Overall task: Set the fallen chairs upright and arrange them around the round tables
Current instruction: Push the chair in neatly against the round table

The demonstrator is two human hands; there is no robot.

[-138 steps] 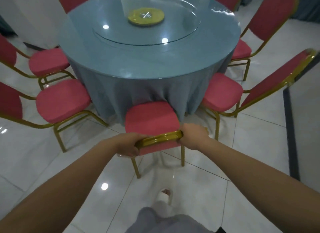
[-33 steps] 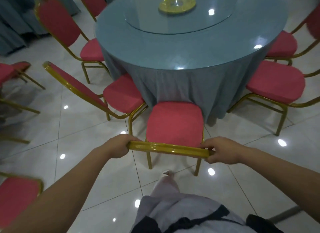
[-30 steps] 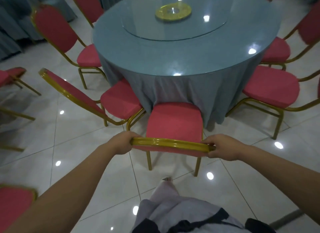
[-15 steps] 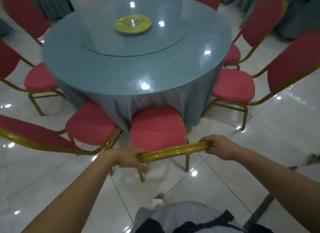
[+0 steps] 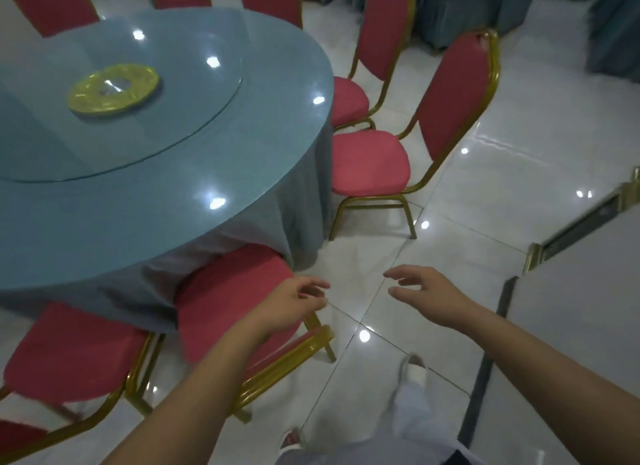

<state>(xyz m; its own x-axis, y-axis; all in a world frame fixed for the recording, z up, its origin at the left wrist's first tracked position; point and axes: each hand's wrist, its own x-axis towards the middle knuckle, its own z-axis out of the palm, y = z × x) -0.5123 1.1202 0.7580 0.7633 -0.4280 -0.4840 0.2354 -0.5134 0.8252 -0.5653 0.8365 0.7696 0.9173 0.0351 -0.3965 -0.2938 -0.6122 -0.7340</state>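
A round table [image 5: 145, 194] with a blue-grey cloth and a glass turntable fills the upper left. A red-cushioned chair with a gold frame [image 5: 225, 302] stands upright at the table's near edge, its seat partly under the cloth. My left hand [image 5: 291, 302] hovers over that chair's right side, fingers apart, holding nothing. My right hand [image 5: 426, 291] is open over bare floor to the chair's right. More upright red chairs ring the table: one at the lower left [image 5: 69, 353], two at the right [image 5: 370, 166] [image 5: 349, 97].
A yellow disc [image 5: 112, 88] sits at the turntable's centre. Glossy white floor tiles spread to the right. A dark floor strip and a gold-edged panel [image 5: 581, 229] lie at the right. Draped grey-blue furniture [image 5: 467, 7] stands at the back. My foot [image 5: 412, 367] is below my hands.
Both hands have let go of the chair's gold top rail and moved right, off the chair. The view has swung right, so the table now sits at the left.
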